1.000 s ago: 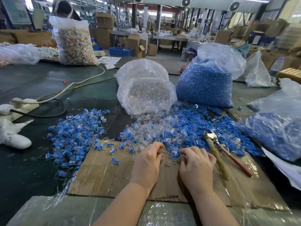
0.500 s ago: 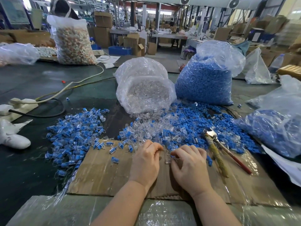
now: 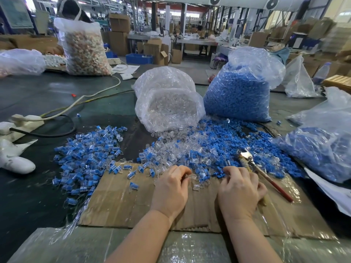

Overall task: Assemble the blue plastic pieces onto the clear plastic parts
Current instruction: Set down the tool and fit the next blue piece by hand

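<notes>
My left hand [image 3: 171, 188] rests on the cardboard sheet [image 3: 117, 204] and pinches a clear plastic part [image 3: 192, 176] at its fingertips. My right hand [image 3: 240, 188] lies to its right with fingers curled. Its fingertips are at the near edge of the loose blue pieces [image 3: 237, 145]; what they hold is hidden. Loose clear parts [image 3: 178, 149] are heaped just beyond both hands. A pile of joined blue-and-clear pieces [image 3: 87, 152] lies to the left.
A bag of clear parts [image 3: 167, 109] and a bag of blue pieces [image 3: 239, 92] stand behind the heaps. Another blue-filled bag [image 3: 319, 149] lies at right. Red-handled pliers [image 3: 266, 177] lie beside my right hand. A power strip and cables [image 3: 28, 118] sit at left.
My right hand has moved away from the left hand, rightward to the blue pieces. My left hand stays put, still with a clear part.
</notes>
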The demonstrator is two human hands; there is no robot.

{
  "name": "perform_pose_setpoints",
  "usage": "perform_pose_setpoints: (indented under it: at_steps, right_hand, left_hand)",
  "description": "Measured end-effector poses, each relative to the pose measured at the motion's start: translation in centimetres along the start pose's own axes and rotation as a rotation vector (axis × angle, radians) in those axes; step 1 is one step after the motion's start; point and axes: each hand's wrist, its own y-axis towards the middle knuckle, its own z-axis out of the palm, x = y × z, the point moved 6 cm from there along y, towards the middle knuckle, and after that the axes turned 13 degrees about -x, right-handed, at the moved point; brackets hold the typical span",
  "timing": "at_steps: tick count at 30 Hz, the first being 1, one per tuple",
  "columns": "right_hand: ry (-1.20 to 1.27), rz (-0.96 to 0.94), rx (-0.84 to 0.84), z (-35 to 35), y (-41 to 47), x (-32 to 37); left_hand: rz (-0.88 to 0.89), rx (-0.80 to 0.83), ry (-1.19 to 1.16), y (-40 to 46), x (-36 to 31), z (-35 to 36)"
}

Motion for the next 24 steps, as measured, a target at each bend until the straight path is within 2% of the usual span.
perform_pose_setpoints:
  at_steps: [3,17,24]
  right_hand:
    - [-0.014,0.021,0.027,0.2,0.5,-0.2]
    - [-0.182,-0.137,0.253,2.4,4.0,1.3]
    - [-0.075,-0.140,0.185,1.2,3.1,1.4]
  left_hand:
    - [0.005,0.001,0.010,-0.1,0.0,0.0]
    - [0.021,0.067,-0.007,0.0,0.0,0.4]
    - [0.013,0.059,-0.057,0.0,-0.1,0.2]
